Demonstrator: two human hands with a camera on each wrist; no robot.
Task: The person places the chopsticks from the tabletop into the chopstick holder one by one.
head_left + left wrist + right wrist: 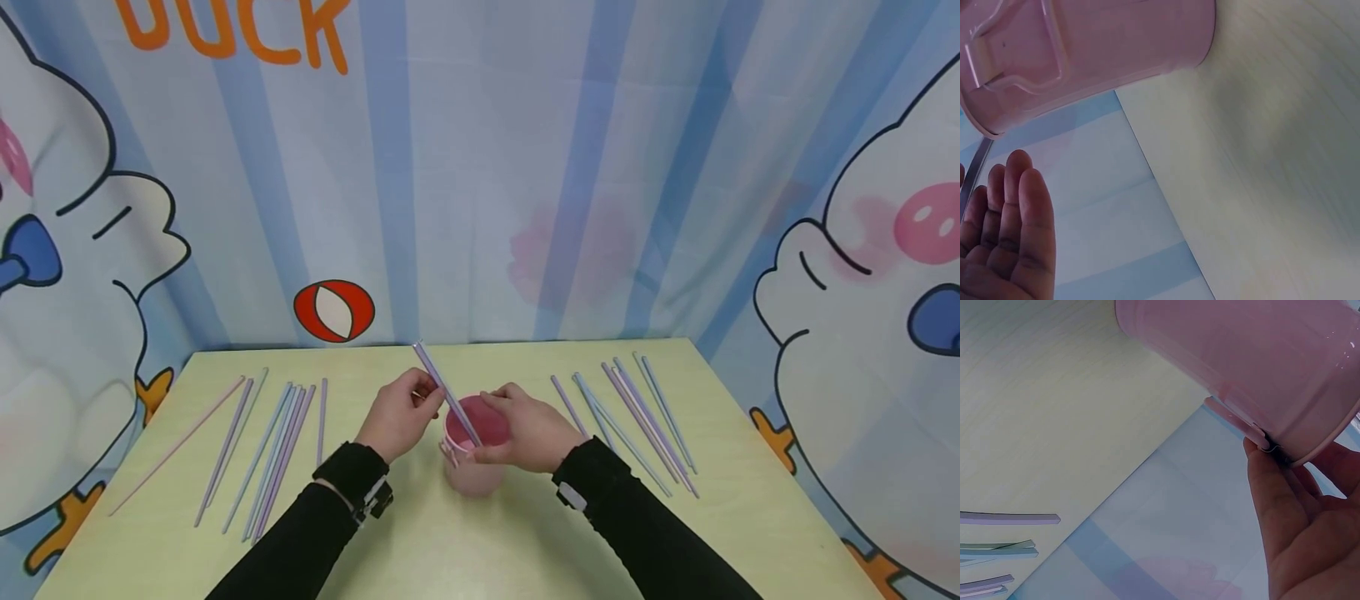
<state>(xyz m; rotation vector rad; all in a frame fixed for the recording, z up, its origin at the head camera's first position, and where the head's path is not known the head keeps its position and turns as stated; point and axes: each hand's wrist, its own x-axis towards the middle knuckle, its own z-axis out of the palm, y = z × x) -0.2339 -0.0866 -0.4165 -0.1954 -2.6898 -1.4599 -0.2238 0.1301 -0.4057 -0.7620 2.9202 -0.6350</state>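
Note:
A pink metal bucket (474,482) with small side handles stands at the middle of the table. My right hand (528,429) grips its rim from the right, with the thumb at the near edge; in the right wrist view the fingers reach a side handle (1238,422). My left hand (401,412) pinches a thin purple straw (438,375) above the left rim. The straw slants, its upper end toward the back left and its lower end inside the bucket's mouth. In the left wrist view a dark part of the straw (975,169) shows behind the fingers (1035,206).
On the left of the table (420,542) lie several loose straws (273,467) in pink, purple, blue and green. Several more straws (645,408), purple and blue-green, lie on the right. A striped blue and white curtain (472,167) hangs right behind the table's back edge.

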